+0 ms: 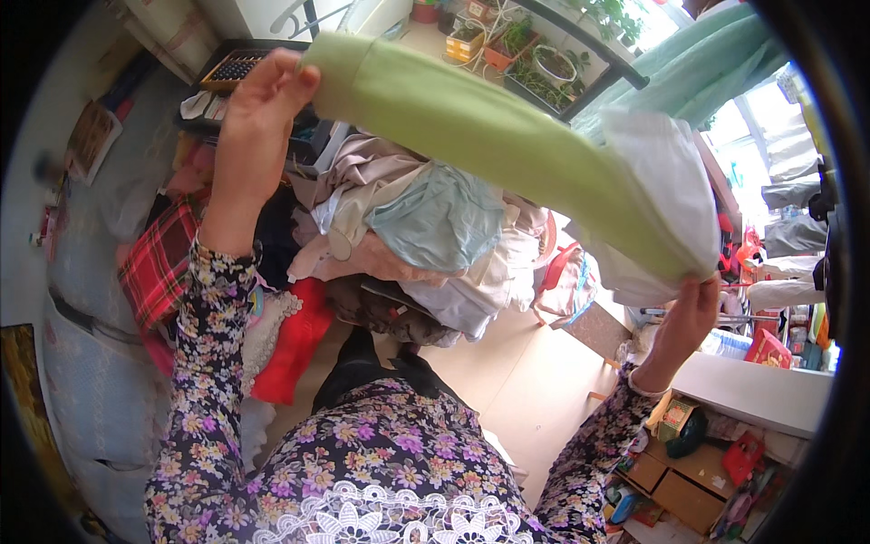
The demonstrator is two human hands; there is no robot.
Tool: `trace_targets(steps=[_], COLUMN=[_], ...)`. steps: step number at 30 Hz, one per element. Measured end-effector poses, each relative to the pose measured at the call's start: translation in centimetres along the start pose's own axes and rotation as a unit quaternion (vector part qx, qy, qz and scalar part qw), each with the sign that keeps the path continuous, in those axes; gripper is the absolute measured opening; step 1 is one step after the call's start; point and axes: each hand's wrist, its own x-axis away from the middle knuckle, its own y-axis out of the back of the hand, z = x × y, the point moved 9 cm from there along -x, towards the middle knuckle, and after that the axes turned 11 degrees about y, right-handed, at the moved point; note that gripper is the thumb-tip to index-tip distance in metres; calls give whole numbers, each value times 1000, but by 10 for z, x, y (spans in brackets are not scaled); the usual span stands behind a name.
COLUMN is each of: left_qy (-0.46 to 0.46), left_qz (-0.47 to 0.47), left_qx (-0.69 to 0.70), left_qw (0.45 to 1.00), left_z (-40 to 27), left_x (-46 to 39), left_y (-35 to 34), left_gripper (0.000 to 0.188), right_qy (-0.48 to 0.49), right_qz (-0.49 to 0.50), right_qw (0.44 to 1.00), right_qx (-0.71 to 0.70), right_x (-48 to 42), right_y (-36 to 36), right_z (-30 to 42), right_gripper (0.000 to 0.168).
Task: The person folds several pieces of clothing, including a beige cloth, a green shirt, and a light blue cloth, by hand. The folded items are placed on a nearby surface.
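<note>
A pale green cloth garment (476, 132) with a white part hanging at its right end is stretched between my hands. My left hand (262, 115) pinches its upper left end between thumb and fingers. At the right, my right hand (690, 316) grips the lower corner where green meets white. Below the raised cloth lies a heap of clothes, with a light blue crumpled garment (445, 217) on top, a beige garment (370, 160) behind it and a white one (462, 299) lower down. What kind of garment I hold cannot be told.
A red plaid cloth (163, 255) and a bright red cloth (296, 347) lie at the left by a light blue covered couch or bed (102, 408). An abacus (234, 68) sits behind my left hand. Potted plants (510, 44) stand beyond a dark rail. Cluttered shelves (693, 469) are at lower right.
</note>
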Motion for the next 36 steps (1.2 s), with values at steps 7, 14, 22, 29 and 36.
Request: trace_targets(steps=[7,14,22,29,36], left_qy=[170,370,424,312,282], left_qz=[25,63,73,-9,-19], left_qx=[-72,-73,-121,-32,-209], left_qw=[983,924,894,950,936], left_z=[155,309,300,256,300], left_x=[59,118,121,103,75], left_y=[50,102,77,71,59], left_gripper=[11,6,11,10,9], right_qy=[-123,-284,-255,-348,-334], right_qz=[204,302,486,285,306], right_qw=[971,909,833,871,891], right_qx=[-15,-35,73,-199,-29], right_x=[140,280,272,272,295], right_y=[-67,-124,-153,-132,-152], right_z=[-94,-207,-180,-189,-262], right_gripper=[13,10,17,23,24])
